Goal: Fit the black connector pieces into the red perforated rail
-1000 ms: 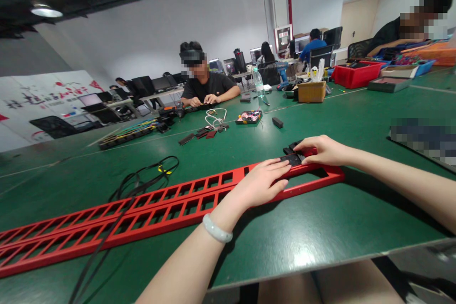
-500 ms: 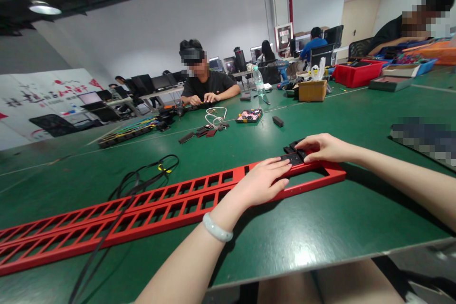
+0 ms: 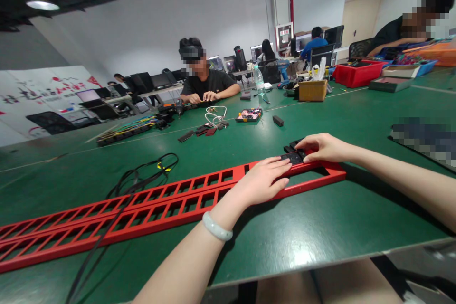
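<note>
A long red slotted frame (image 3: 171,202) lies across the green table (image 3: 320,228). My left hand (image 3: 261,181) rests flat on its right part, fingers stretched out and touching a small black block (image 3: 292,157) that sits on the frame. My right hand (image 3: 322,147) lies over the frame's right end, its fingers bent down onto the same black block and a second black piece (image 3: 290,146) behind it. A pale bracelet (image 3: 216,228) is on my left wrist.
Black cables (image 3: 142,178) cross the frame at the left. Farther back lie small black and red parts (image 3: 203,131), a white cord (image 3: 215,115), a parts tray (image 3: 249,115), a cardboard box (image 3: 312,90) and a red bin (image 3: 356,74). A person (image 3: 204,83) works opposite; another sits at far right.
Both hands stay on the black block and the frame. Only the view has shifted slightly.
</note>
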`<state>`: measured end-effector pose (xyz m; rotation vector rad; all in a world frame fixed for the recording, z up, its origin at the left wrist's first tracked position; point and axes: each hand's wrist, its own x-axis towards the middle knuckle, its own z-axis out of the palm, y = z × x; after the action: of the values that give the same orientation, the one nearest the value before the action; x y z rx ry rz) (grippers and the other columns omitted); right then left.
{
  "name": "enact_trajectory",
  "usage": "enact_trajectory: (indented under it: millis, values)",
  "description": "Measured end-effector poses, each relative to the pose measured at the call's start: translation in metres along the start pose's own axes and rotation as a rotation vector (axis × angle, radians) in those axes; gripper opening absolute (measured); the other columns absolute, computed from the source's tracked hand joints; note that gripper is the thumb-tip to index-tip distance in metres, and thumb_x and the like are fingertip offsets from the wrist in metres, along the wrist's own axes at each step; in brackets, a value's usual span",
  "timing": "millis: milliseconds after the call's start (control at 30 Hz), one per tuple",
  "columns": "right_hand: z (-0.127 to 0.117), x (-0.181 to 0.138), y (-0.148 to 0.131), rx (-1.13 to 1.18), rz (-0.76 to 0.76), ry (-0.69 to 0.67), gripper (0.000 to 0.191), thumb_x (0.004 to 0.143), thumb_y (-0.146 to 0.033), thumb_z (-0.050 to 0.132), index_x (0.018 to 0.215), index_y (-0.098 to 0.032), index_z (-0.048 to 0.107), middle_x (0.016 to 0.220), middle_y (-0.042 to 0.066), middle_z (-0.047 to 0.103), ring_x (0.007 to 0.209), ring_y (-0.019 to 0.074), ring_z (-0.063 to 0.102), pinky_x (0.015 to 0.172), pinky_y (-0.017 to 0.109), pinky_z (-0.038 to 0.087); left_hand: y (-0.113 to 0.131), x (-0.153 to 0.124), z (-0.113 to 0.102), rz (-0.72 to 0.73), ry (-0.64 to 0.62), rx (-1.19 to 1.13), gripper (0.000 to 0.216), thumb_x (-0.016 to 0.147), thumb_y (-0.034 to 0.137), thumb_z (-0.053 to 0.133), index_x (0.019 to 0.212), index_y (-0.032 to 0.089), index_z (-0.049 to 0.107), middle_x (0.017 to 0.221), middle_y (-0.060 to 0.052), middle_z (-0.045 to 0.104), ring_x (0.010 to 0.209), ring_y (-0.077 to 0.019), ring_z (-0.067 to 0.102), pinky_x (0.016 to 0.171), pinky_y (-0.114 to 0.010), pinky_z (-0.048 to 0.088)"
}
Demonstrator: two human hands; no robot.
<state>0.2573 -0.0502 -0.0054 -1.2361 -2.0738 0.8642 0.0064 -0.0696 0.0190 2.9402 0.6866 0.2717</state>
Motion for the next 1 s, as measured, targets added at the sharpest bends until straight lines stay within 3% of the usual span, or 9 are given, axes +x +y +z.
enact_trajectory:
  millis: [367, 633, 1000]
  values:
    - [-0.002, -0.002, -0.01, -0.195, -0.082, 0.009, 0.041, 0.065, -0.034, 0.06, 0.103, -0.018, 0.06, 0.103, 0.004, 0.062, 0.092, 0.0186, 0.057, 0.083, 0.029, 0.044, 0.001, 0.0, 0.0, -0.011, 0.005, -0.006, 0.039, 0.088, 0.03, 0.04, 0.126, 0.02, 0.043, 0.134, -0.003, 0.039, 0.127, -0.0175, 0.03, 0.106, -0.035, 0.025]
    - [-0.004, -0.009, -0.01, -0.293, -0.13, 0.003, 0.045, 0.072, -0.039, 0.056, 0.113, -0.022, 0.056, 0.113, 0.004, 0.059, 0.101, 0.021, 0.055, 0.09, 0.032, 0.041, 0.0, -0.001, -0.001, -0.014, 0.003, -0.002, 0.039, 0.088, 0.03, 0.04, 0.126, 0.02, 0.043, 0.134, -0.003, 0.039, 0.127, -0.0175, 0.03, 0.106, -0.036, 0.026]
    - [0.0, -0.009, -0.006, -0.326, -0.21, 0.077, 0.03, 0.073, -0.035, 0.056, 0.095, -0.017, 0.066, 0.101, 0.007, 0.064, 0.094, 0.0184, 0.058, 0.087, 0.029, 0.044, 0.001, -0.001, -0.001, -0.016, -0.001, -0.005, 0.039, 0.088, 0.029, 0.04, 0.126, 0.021, 0.043, 0.134, -0.002, 0.039, 0.127, -0.0175, 0.03, 0.106, -0.036, 0.027]
